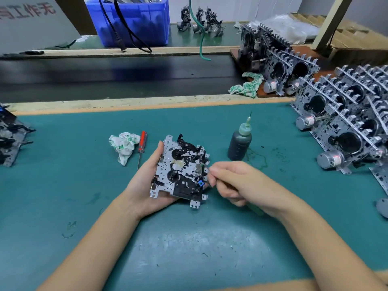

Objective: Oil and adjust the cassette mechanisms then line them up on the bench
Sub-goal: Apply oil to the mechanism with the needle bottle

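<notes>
My left hand (144,185) grips a cassette mechanism (180,169), a perforated metal plate with black parts, from its left edge and underside above the green mat. My right hand (237,183) is curled around a green-handled tool (255,208); its tip end is hidden by my fingers at the mechanism's right edge. A dark oil bottle (239,143) with a thin green nozzle stands upright just behind and to the right. Rows of finished mechanisms (346,122) stand lined up at the right.
A crumpled rag (123,145) and a red-handled screwdriver (141,145) lie left of the mechanism. More mechanisms (10,141) sit at the left edge. A black conveyor belt (115,74) runs behind the mat, with a blue bin (130,19) beyond. Another rag (247,85) lies at the belt's right end.
</notes>
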`<state>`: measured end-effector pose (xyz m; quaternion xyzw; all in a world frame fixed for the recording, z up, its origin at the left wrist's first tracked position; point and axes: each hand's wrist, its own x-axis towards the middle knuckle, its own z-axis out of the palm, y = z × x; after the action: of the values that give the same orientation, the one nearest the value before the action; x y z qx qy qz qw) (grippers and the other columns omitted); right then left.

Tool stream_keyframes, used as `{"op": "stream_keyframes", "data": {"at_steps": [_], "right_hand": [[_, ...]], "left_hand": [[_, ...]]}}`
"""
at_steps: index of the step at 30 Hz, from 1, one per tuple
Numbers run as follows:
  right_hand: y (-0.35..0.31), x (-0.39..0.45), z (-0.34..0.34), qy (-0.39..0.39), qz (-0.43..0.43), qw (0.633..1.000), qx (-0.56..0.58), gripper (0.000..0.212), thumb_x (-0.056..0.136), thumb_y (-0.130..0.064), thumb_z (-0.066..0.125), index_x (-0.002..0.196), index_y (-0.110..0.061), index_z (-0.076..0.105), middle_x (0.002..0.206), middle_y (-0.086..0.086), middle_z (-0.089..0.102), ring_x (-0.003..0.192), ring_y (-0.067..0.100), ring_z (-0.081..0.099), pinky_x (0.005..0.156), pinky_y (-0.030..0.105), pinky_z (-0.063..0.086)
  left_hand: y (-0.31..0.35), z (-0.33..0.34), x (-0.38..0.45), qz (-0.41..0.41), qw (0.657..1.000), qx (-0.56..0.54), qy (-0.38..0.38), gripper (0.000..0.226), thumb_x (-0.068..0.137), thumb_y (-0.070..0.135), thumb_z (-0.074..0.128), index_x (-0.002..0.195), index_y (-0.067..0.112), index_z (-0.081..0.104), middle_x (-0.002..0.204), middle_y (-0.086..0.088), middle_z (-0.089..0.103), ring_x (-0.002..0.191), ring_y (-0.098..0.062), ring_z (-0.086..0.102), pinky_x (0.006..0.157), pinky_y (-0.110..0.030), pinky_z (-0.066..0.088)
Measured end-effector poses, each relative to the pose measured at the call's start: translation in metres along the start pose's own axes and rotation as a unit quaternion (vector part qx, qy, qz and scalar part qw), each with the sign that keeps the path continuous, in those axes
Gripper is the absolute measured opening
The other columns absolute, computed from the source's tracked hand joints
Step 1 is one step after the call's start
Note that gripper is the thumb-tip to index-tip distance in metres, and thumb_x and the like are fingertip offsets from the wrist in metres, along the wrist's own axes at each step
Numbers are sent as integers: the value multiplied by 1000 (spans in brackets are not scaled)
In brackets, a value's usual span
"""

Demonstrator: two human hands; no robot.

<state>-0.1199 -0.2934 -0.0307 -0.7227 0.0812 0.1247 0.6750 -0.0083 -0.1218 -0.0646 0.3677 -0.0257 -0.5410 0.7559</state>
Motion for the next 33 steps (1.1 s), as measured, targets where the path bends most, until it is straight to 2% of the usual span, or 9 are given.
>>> {"op": "stream_keyframes", "data": {"at_steps": [3,7,14,23,27,31,33], "right_hand": [[-2,3,5,1,19,1000,-6,39,100,-27,40,68,-10,54,40,-7,34,37,6,19,37,14,18],[0,5,6,5,34,999,-15,41,99,-28,43,66,-8,57,41,-4,39,38,8,18,36,14,19],[3,8,6,-24,59,997,-45,39,99,-30,44,65,-12,53,44,-2,52,35,7,41,35,16,33],[2,9,7,-22,68,993,-91,50,100,-36,40,55,-15,48,33,-4,42,27,7,29,32,14,22],[1,10,8,-31,74,993,-86,55,101,-34,36,51,-12,43,29,-4,36,24,8,25,41,22,21],[-1,11,6,-32,91,992,-86,59,101,-36,37,47,-13,39,28,-2,28,25,8,18,35,12,17],[-2,12,5,-41,97,991,-86,64,101,-37,37,40,-18,38,28,-2,26,26,9,16,35,12,15]], "left_hand": [[1,-1,1,-4,1000,4,13,61,86,59,39,101,14,76,117,-8,68,107,-22,66,83,-35,56],[1,-2,2,-6,1000,13,13,64,86,61,38,107,12,74,123,-11,65,112,-24,63,90,-39,54],[1,-3,2,-8,999,28,-16,70,89,63,32,115,10,70,128,-15,61,119,-26,58,96,-38,50],[1,0,2,-8,1000,29,-1,69,89,63,33,112,10,71,125,-15,63,116,-26,60,90,-38,53],[1,1,3,-6,999,34,11,68,87,63,36,112,10,71,126,-15,62,116,-26,60,91,-39,53],[0,1,3,-2,999,41,23,66,86,62,38,109,12,73,125,-14,63,115,-26,61,91,-39,53],[0,2,4,1,999,45,29,65,86,62,39,108,12,73,124,-13,64,114,-26,62,90,-39,54]]}}
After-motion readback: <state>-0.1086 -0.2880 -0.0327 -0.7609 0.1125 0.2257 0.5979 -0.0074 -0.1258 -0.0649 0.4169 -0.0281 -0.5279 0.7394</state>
